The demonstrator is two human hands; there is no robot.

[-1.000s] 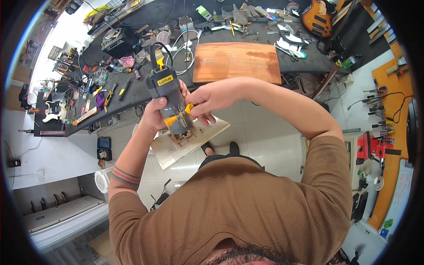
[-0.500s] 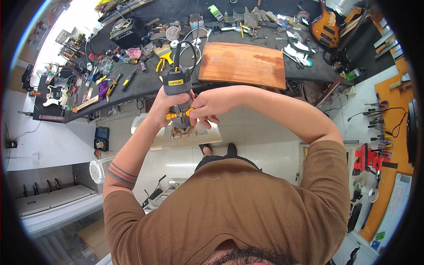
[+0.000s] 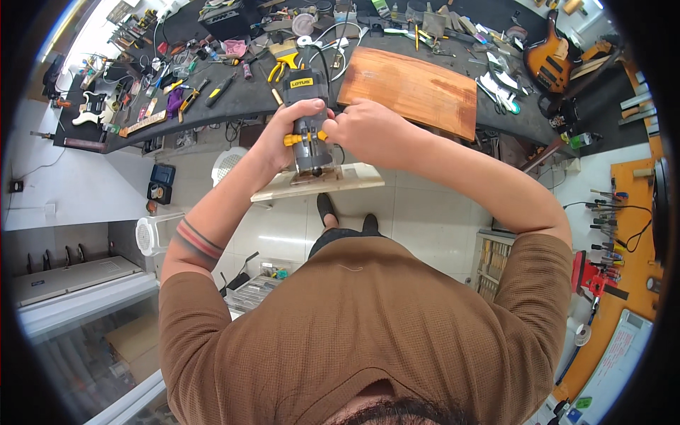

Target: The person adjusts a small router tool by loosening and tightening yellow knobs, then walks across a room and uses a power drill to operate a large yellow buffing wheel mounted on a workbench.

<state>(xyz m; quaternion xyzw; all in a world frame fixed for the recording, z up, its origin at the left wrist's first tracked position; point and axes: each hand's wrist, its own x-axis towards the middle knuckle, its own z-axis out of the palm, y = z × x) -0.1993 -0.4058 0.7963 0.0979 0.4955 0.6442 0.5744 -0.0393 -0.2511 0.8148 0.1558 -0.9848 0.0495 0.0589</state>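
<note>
My left hand [image 3: 273, 145] is wrapped round a dark grey and yellow handheld router [image 3: 306, 92], thumb across the front of its body. My right hand [image 3: 368, 132] is closed at the router's right yellow knob [image 3: 323, 134], its fingertips partly hidden. A second yellow knob [image 3: 290, 139] sticks out on the left, by my left fingers. The router stands upright on a pale, thin board [image 3: 354, 177] held in the air below the bench edge, with brown debris around the clear base. A black cord rises from the router's top.
The dark bench [image 3: 248, 106] carries a reddish wooden plank [image 3: 407, 92], pliers [image 3: 278, 69], scattered tools and cables. An electric guitar [image 3: 551, 60] is at back right. A white fan [image 3: 149, 236] stands lower left, a red vise [image 3: 593, 280] at right, my feet [image 3: 326, 209] below.
The router and both hands have moved right and up in the picture, the board now more edge-on. My right fingers have curled higher against the router. The whole view has shifted with my head.
</note>
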